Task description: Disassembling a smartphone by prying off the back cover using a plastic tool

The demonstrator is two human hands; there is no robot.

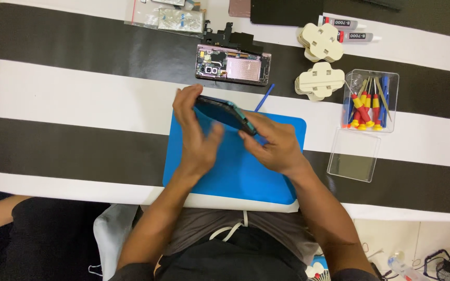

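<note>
While the person is sitting at the striped table, both hands are holding a dark phone [225, 113] above the blue mat [246, 177], tilted on edge. Its long axis is running from upper left down to lower right. The left hand [196, 138] is clasping the upper-left end, fingers wrapped over it; the right hand [276, 148] is pinching the lower-right corner. Each hand is touching its own end, neither one nearer
</note>
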